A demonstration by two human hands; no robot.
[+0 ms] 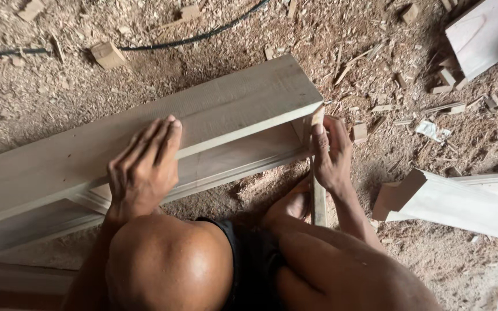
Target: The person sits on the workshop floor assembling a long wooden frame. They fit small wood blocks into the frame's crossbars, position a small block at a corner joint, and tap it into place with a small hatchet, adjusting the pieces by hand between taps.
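Sawdust and wood chips cover the ground around a long pale wooden frame (145, 138) of planed boards, which lies on its side with its top board's broad face turned up to the camera. Its long axis runs from the lower left of the view up toward the right, ending at a square-cut corner just above the right hand (331, 156).

The left hand (143, 170) lies flat over the near edge of the frame's top board, fingers together and stretched forward across the face, palm pressing down. It holds nothing; it only bears on the wood.

The right hand sits at the frame's right end, just under that corner. Its fingers curl around a thin pale wooden stick (318, 173) that stands across the frame's axis, the upper tip touching the corner of the top board and the lower part running down past the person's bare knee. Thumb and forefinger pinch the stick near its tip; how tightly cannot be told.

So the frame's end lies nearest the right hand, while the left hand rests well along its length.

Beyond the frame a black cable (191, 35) curves over the sawdust, with a small wooden offcut block (107, 55) near it. To the right of the frame's end lie a white moulded board (462, 198) and, farther up, a flat pale panel (484, 34).
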